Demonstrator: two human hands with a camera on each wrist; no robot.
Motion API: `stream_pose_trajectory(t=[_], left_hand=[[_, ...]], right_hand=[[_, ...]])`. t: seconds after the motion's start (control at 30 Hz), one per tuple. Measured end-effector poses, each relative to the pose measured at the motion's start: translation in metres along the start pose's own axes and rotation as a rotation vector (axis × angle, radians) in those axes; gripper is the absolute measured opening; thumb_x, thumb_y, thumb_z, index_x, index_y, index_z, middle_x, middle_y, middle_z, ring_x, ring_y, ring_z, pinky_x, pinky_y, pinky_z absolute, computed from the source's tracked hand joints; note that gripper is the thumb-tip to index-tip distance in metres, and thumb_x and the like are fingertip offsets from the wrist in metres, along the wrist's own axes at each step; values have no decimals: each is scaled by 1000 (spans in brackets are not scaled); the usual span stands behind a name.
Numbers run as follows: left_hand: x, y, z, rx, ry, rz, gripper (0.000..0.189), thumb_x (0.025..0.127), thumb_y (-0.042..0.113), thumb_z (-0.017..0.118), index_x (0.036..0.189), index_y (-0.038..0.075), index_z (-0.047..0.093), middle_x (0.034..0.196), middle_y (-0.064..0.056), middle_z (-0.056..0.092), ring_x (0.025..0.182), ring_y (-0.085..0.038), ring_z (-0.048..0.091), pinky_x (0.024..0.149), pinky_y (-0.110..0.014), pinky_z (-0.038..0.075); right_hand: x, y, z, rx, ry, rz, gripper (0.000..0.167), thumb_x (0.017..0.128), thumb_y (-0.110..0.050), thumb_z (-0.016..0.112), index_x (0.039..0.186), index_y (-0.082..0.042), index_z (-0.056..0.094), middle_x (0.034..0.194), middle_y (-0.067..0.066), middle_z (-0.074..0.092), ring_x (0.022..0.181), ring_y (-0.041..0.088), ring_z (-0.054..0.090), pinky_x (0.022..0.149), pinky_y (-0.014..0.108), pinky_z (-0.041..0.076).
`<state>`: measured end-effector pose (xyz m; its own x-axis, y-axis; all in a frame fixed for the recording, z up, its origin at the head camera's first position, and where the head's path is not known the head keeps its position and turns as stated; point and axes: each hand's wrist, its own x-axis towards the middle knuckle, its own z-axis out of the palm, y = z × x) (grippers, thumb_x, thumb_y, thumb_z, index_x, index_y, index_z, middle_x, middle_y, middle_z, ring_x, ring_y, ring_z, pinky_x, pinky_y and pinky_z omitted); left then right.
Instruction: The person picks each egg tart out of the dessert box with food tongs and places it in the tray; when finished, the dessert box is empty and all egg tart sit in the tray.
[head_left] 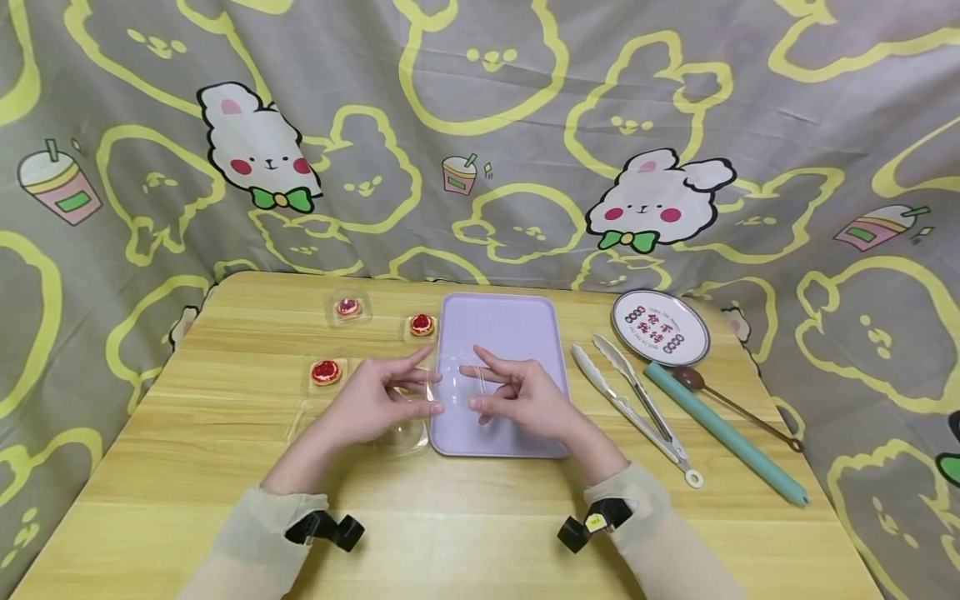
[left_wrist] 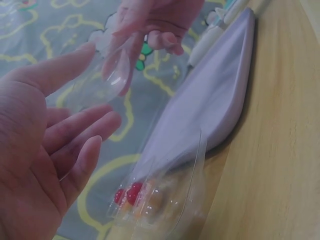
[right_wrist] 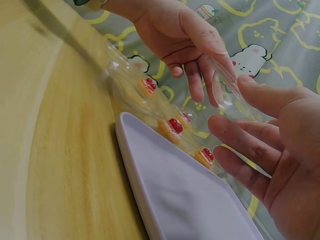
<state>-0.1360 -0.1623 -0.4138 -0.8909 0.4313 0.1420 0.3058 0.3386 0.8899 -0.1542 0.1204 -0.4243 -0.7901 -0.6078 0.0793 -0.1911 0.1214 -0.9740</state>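
Both hands hold a thin, clear plastic domed lid between them over the lilac tray. My left hand has thumb and fingers at its left edge; my right hand grips the opposite edge the same way. In the right wrist view the lid stands tilted between the two thumbs. Several small red-topped tarts sit on clear plastic bases left of the tray, one right by its edge. Beneath the left hand lies more clear plastic packaging, partly hidden by that hand.
Right of the tray lie white-ended tongs, a green rolling pin and a brown long-handled spoon. A white plate with printed characters stands behind them. A patterned curtain hangs along the table's back edge.
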Motion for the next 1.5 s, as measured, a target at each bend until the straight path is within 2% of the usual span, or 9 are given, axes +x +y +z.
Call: stream_pose_trajectory(t=[0.07,0.23,0.37,0.47,0.7,0.9,1.13,1.33,1.5], left_hand=[[-2,1,1,1,-5,-11,86,84,24,93,158,12,51,121,-7,77,105,-20,75,75,-33,63],[-8,2,3,-19,-26,-20,91,81,24,96,158,14,50,123,-8,76,105,-17,75,76,-34,64],[-15,1,4,-29,-35,-6,92,79,24,97,158,14,51,123,-8,76,106,-22,75,77,-34,64],[-22,1,3,-16,-32,5,90,79,24,97,157,15,53,121,-9,77,106,-23,75,76,-34,64],[-37,-3,0,-35,-39,-16,87,80,22,95,156,14,53,124,-4,76,107,-27,75,77,-35,64],[-53,-7,0,-34,-59,-23,87,81,26,94,157,14,53,123,-10,76,100,-25,76,77,-36,64],[-76,-9,1,12,-68,-43,90,79,31,95,155,7,53,118,-5,78,87,-12,75,65,-30,61],[-93,-11,3,34,-84,-86,96,79,38,93,156,3,50,119,-3,78,83,-11,74,66,-29,61],[-104,-13,5,39,-79,-88,96,80,39,92,158,3,48,120,-4,78,83,-10,75,65,-28,59]], right_hand=[[-2,1,1,-2,5,2,81,95,-2,79,163,-4,36,144,13,64,74,42,76,90,27,58],[-10,1,5,10,12,-10,81,93,0,81,162,-6,39,141,12,66,72,38,76,72,26,59],[-16,3,11,32,3,-42,83,91,2,81,162,-5,40,140,18,66,71,41,75,62,36,62],[-19,3,16,41,-11,-63,83,90,3,82,162,-4,40,139,24,64,71,43,75,63,42,64],[-21,0,28,22,-20,-49,83,88,-1,86,160,-5,44,135,22,67,68,44,73,59,28,60],[-24,1,38,36,-50,-26,85,85,1,87,159,-2,45,131,19,70,68,52,70,57,28,59],[-28,4,50,9,-127,-24,85,85,-2,88,156,7,43,131,19,71,65,48,70,53,27,58],[-30,9,59,3,-178,-27,84,83,0,88,155,7,45,130,20,71,63,41,70,53,28,59],[-31,12,67,-23,-192,-12,84,82,-2,89,154,6,46,127,17,73,61,31,70,52,26,57]])
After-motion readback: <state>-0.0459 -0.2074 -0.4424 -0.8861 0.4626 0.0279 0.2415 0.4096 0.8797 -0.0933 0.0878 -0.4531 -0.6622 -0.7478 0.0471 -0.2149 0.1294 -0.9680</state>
